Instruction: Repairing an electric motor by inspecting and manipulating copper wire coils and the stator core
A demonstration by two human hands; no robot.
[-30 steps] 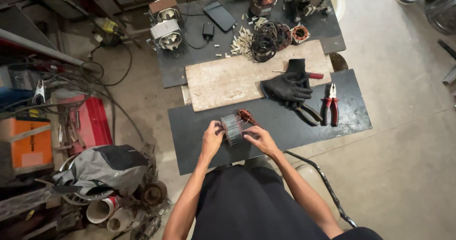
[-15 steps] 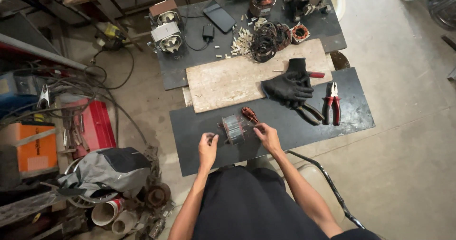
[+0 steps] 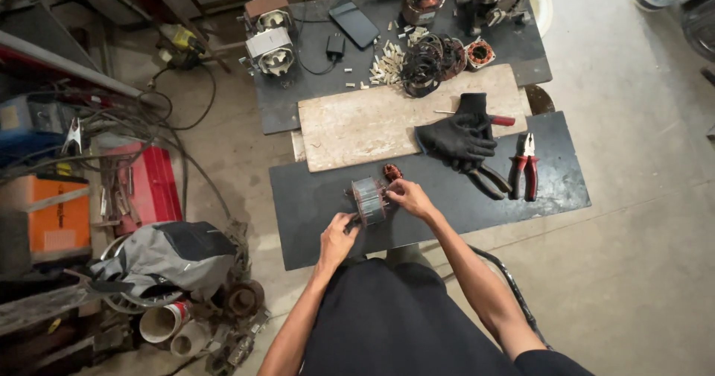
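The dark low table (image 3: pixel 521 190) in front of the person takes most of the middle of the view. At twelve o'clock from it lies a pale wooden board (image 3: pixel 365 126), and beyond the board stands a second dark table (image 3: pixel 298 93) with motor parts, a phone (image 3: pixel 354 22) and a tangle of old copper winding (image 3: pixel 432 59). At nine o'clock, on the floor, there are a red box (image 3: pixel 153 186) and a grey bag (image 3: pixel 167 257).

On the near table, at about two o'clock from the hands, a pair of black gloves (image 3: pixel 458 134) lies on the board edge, and red-handled pliers (image 3: pixel 523 167) lie just beside them.

The motor armature (image 3: pixel 369 199), a small ribbed metal cylinder with a copper end, rests on the near table between the two hands. The left hand (image 3: pixel 337 240) touches its near end at seven o'clock with the fingers closed around the shaft, as far as I can see. The right hand (image 3: pixel 408 197) holds its other side at three o'clock, fingertips pressed on the core.

I judge this piece to be heavy for its size, stiff, and a little slippery on the smooth steel. The copper wires look easy to damage, so the ribbed steel core and the shaft ends are the better places to hold.
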